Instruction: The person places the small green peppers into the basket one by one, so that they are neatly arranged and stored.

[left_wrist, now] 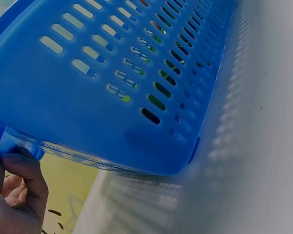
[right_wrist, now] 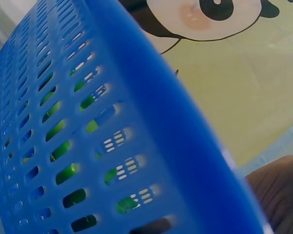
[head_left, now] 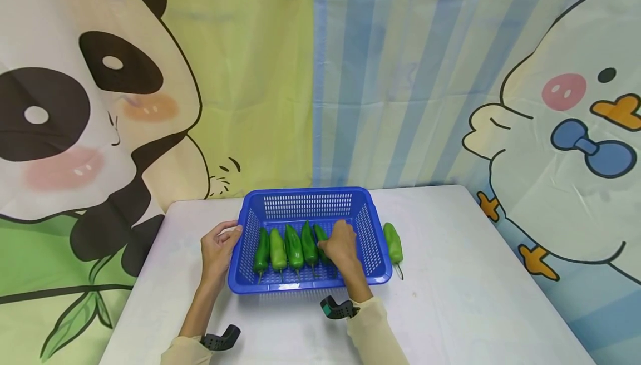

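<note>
A blue plastic basket (head_left: 300,287) with slotted walls stands on the table, with several green peppers (head_left: 294,247) lying side by side in it, stems toward the person. My left hand (head_left: 218,249) holds the basket's left rim; in the left wrist view the thumb and fingers (left_wrist: 27,168) pinch its edge. Inside the basket, my right hand (head_left: 343,246) has curled fingers on the rightmost pepper (head_left: 320,233), covering part of it. The right wrist view shows mostly the slotted wall (right_wrist: 53,126), green behind the slots, and part of the right hand (right_wrist: 278,195) beyond the rim.
One lighter green pepper (head_left: 393,243) lies on the white table (head_left: 466,287), just outside the basket's right wall. Behind the table hangs a printed curtain (head_left: 260,87) with a panda and a white bird. Black straps with camera mounts (head_left: 220,339) sit on both wrists.
</note>
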`<state>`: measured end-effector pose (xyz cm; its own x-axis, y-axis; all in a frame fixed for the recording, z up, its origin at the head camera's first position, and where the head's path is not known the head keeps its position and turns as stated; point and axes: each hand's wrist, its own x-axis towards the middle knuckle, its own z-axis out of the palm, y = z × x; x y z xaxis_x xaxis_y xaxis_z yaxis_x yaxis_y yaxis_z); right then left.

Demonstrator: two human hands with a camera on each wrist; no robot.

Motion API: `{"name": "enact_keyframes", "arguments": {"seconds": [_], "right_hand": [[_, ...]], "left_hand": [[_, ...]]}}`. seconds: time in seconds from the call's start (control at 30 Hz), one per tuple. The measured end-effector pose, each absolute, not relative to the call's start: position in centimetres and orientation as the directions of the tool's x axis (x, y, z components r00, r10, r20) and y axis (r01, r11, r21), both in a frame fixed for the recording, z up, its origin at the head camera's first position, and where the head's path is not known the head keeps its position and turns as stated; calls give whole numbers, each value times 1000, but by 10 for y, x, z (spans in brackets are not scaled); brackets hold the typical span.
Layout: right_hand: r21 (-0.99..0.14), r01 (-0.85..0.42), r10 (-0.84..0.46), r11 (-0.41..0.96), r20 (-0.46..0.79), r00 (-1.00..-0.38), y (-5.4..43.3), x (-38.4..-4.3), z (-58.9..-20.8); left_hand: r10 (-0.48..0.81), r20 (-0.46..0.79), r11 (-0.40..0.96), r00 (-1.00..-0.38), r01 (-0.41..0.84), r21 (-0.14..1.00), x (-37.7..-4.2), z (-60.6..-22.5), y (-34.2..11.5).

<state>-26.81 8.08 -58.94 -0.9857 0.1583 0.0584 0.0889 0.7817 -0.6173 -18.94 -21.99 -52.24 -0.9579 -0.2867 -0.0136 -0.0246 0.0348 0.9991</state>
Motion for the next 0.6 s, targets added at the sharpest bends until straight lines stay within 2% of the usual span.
{"name": "enact_keyframes", "arguments": {"seconds": [0.6], "right_hand": [[-632, 126, 190, 765, 34, -981, 85, -261, -583]], "left_hand": [[-289, -6, 27, -957, -14, 1000, -188, -523, -219]]}}
